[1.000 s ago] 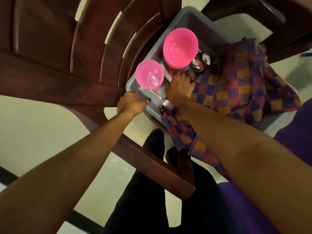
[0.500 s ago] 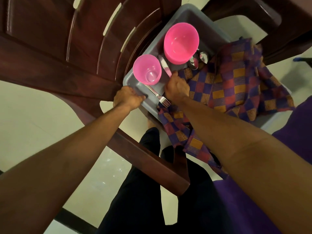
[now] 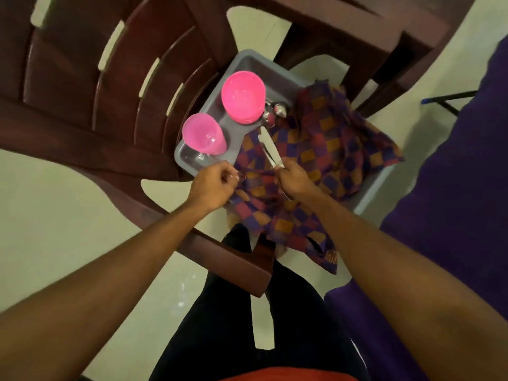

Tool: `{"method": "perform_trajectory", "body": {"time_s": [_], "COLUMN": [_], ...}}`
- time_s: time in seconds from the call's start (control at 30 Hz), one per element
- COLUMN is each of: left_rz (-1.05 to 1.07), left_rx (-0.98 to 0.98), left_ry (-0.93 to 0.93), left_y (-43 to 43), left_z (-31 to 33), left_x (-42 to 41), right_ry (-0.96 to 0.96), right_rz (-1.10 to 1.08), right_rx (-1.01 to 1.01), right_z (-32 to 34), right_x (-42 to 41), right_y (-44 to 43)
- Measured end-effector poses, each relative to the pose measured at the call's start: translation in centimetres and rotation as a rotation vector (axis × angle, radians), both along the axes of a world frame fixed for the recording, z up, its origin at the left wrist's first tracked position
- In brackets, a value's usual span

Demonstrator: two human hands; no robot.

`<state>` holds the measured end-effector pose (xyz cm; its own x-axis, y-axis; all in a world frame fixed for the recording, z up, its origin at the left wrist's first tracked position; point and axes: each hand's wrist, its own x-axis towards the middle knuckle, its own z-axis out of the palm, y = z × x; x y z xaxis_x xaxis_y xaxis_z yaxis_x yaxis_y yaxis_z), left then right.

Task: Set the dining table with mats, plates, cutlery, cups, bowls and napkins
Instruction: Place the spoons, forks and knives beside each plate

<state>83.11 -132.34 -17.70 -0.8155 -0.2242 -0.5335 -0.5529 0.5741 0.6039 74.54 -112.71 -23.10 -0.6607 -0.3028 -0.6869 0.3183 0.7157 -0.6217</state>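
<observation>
The right hand (image 3: pixel 295 180), clamped on the table knife (image 3: pixel 268 145), had lifted it from the grey tub (image 3: pixel 242 55). Cutlery placement could follow. The left hand (image 3: pixel 217 185) had left the rim with fingers curled; its contents were indiscernible.

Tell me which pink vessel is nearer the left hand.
The cup, the smaller one, just beyond the left hand; the wider bowl sits farther back in the bin, beside the spoons.

Dim indoor light, strong wide-angle bending at edges (hands slightly motion-blurred).
</observation>
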Motion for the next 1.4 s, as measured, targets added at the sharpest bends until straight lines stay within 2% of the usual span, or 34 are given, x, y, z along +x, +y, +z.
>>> {"method": "perform_trajectory", "body": {"time_s": [0.07, 0.17, 0.27, 0.37, 0.53, 0.63, 0.8, 1.03, 1.13, 1.2, 1.27, 1.33, 1.4], "left_rz": [-0.187, -0.602, -0.961, -1.138, -1.136, -1.159, -1.176, -1.332, -1.326, -1.327, -1.322, -1.287, -1.276], "left_rx": [-0.058, -0.259, -0.398, -0.449, -0.174, -0.110, -0.009, 0.174, 0.275, 0.320, 0.351, 0.414, 0.452], "left_ry": [0.166, 0.305, 0.255, 0.163, -0.015, -0.025, -0.006, -0.186, -0.208, -0.210, -0.207, -0.202, -0.177], "left_y": [2.0, 5.3, 8.8, 12.4, 16.1, 17.4, 19.6, 22.4, 23.1, 23.9, 24.8, 25.9, 27.2], "left_z": [1.6, 4.6, 7.8, 11.1, 13.7, 14.5, 15.1, 16.9, 17.2, 17.6, 18.0, 18.3, 18.6], "left_x": [-0.4, -1.8, -3.4, -4.4, -4.9, -4.3, -3.1, -2.9, -2.4, -1.9, -1.3, -0.7, -0.3], "right_ry": [-0.005, 0.053, 0.085, 0.143, 0.193, 0.170, 0.184, 0.143, 0.126, 0.149, 0.257, 0.388, 0.408], "right_rz": [0.008, 0.137, 0.340, 0.449, 0.417, 0.368, 0.158, 0.186, 0.113, 0.017, -0.156, -0.429, -0.742], "right_rx": [-0.028, -0.061, -0.045, 0.029, 0.074, 0.094, 0.142, 0.232, 0.237, 0.251, 0.274, 0.283, 0.175], "right_z": [2.1, 6.8, 11.6, 15.5, 19.7, 21.4, 23.2, 25.3, 26.6, 27.6, 28.1, 28.0, 28.0], "right_x": [0.7, 1.4, 1.9, 2.3, 4.1, 5.4, 7.3, 9.8, 10.8, 11.6, 12.7, 13.9, 14.9], "right_y": [2.3, 5.6, 8.1, 10.0, 14.1, 17.1, 21.1, 20.6, 21.0, 22.4, 24.1, 26.0, 27.1]}}
